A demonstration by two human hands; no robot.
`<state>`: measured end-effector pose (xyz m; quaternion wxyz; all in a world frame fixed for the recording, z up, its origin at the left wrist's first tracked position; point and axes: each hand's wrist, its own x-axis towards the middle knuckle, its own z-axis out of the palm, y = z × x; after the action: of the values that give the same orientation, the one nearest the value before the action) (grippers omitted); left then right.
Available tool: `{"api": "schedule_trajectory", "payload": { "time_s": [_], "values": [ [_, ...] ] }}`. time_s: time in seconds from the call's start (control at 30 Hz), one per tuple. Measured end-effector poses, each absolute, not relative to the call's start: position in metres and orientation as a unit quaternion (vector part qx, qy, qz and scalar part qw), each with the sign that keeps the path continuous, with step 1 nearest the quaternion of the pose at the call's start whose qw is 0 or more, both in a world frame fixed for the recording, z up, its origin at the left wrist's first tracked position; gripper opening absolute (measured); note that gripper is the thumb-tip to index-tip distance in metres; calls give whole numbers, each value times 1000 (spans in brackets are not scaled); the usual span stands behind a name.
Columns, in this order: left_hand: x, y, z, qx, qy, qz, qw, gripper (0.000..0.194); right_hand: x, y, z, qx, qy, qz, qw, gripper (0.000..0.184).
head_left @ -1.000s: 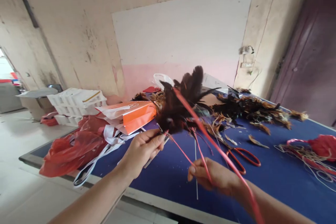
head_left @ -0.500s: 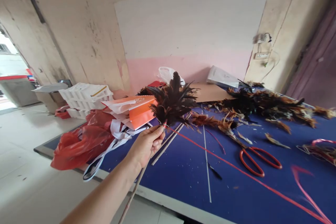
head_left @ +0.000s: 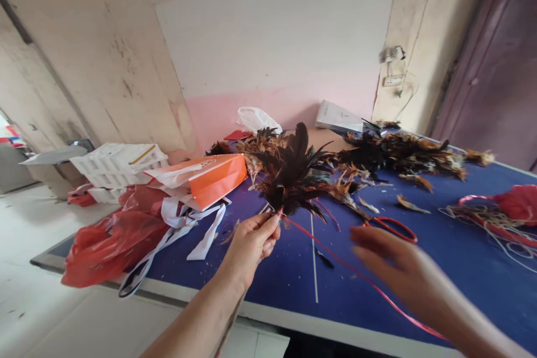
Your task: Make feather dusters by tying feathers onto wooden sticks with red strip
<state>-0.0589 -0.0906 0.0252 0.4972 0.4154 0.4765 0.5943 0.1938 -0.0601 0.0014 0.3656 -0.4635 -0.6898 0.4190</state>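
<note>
Right hand (head_left: 390,260) has returned, hold unclear; left grip (head_left: 254,246) pinches stick (head_left: 230,324), feathers (head_left: 296,170) above, apparently for binding, which needs tight ribbon (head_left: 356,274).

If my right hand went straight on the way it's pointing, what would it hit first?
Probably the dark feather bundle held in your left hand, though depth is unclear and your right hand might pass in front.
</note>
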Motion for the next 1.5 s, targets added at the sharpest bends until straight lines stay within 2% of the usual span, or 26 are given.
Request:
{"api": "schedule_trajectory", "payload": {
  "time_s": [0.07,0.13,0.2,0.33,0.57,0.9,1.03,1.17,1.27,1.5],
  "values": [
    [-51,-93,24,429,476,592,489,29,151,-53,1,-426,-722,412,357,37],
    [-47,-95,21,443,484,590,470,29,119,-52,-2,-395,-745,426,329,28],
    [-46,-94,15,460,502,580,448,31,106,-56,-6,-387,-754,408,340,28],
    [-38,-87,-5,510,526,544,408,32,112,-74,-10,-372,-768,337,398,28],
    [-20,-86,-15,536,544,503,405,32,119,-92,-4,-333,-804,313,381,31],
    [-19,-73,-9,447,545,512,491,29,133,-62,17,-321,-803,330,379,28],
    [-21,-59,-3,406,501,518,563,30,149,-47,20,-362,-795,341,346,30],
    [-21,-44,2,327,437,540,641,21,176,-26,18,-414,-767,392,294,30],
    [-22,-30,-1,265,411,554,674,14,202,2,13,-474,-706,439,291,36],
    [-34,-12,-12,160,395,564,707,18,273,93,-7,-615,-635,311,350,29]
  ]
}}
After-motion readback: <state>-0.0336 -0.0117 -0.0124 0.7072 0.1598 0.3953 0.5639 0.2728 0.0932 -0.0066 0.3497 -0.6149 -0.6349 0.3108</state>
